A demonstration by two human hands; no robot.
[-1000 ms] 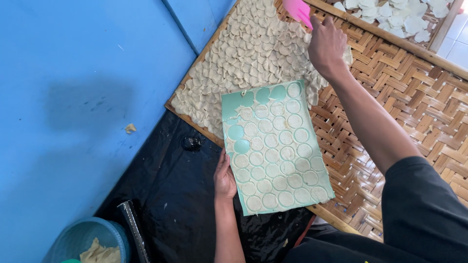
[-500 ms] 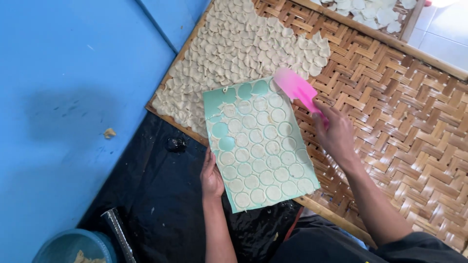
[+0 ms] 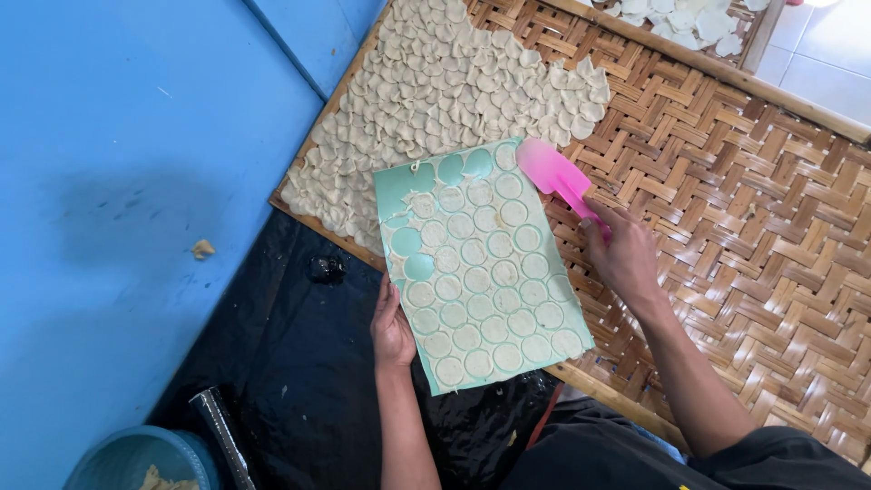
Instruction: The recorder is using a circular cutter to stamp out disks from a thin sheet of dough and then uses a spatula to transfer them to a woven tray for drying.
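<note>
Left hand [image 3: 392, 328] grips the mould [image 3: 481, 263], right hand [image 3: 624, 257] clasps the spatula [image 3: 555, 175] — lifting discs [image 3: 472, 338] off seems underway — next wants a gentle scrape.

mould board [image 3: 481, 272]: mint green, set with rows of pale cream dough discs, a few round hollows bare green near the top left. spatula [image 3: 553, 174]: bright pink. drying tray [image 3: 771, 227]: golden-brown bamboo in a herringbone weave, tan wooden rim. dough rounds [image 3: 445, 100] on tray: off-white, overlapping like scales. wall [image 3: 127, 181]: flat sky blue, with a darker smudge. floor sheet [image 3: 299, 363]: glossy black. bucket [image 3: 136, 458]: teal blue. sleeve [image 3: 780, 463]: black.
</note>
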